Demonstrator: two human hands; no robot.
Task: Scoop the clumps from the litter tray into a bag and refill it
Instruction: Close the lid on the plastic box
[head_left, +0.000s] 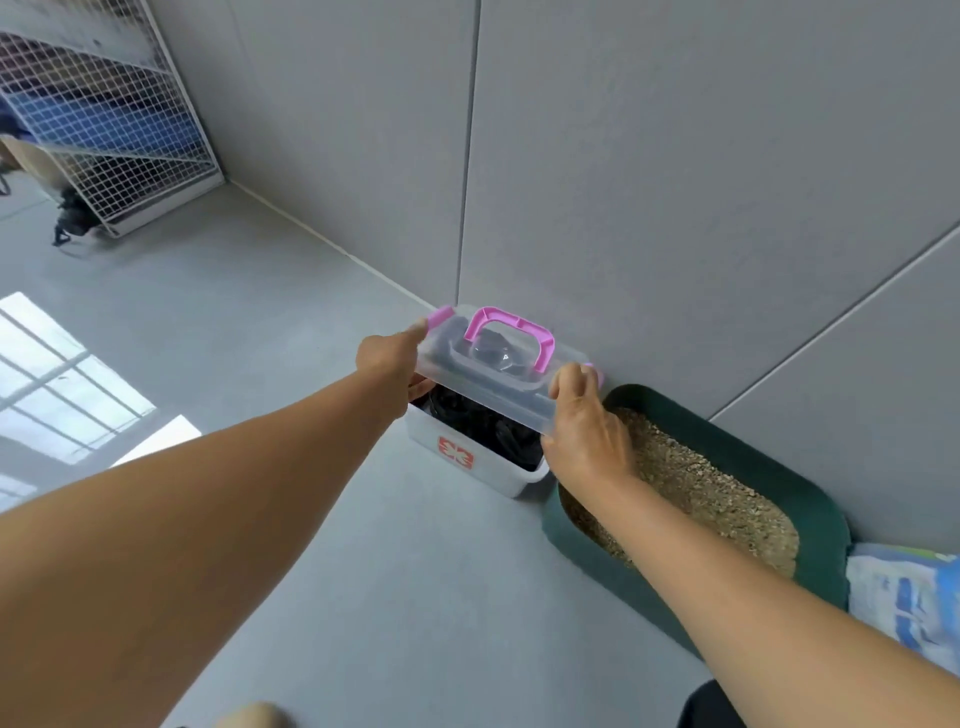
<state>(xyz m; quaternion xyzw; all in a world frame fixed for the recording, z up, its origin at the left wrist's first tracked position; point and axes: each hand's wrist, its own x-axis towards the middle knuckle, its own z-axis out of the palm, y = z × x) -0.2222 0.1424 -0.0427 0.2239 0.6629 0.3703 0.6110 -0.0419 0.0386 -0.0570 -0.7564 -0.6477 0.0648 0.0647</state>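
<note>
**Both grips on the clear lid.** Your left grip (389, 358) pinches the lid's left end beside a pink latch (440, 314); your right grip (587, 431) curls over its near right corner. The lid (467, 376) hangs tilted just above the white box (467, 465), which holds black bags (480, 421). The litter tray (727, 452) sits on the floor (311, 519) against the wall (675, 208), just right of the box, filled with tan litter (701, 493); no clumps can be made out. Judged handling: the lid is light, stiff and smooth, so edge holds suffice. The bags look thin and limp, so pinch one at a fold. The litter sack (904, 597) probably weighs most, so take it with both grips.
</note>
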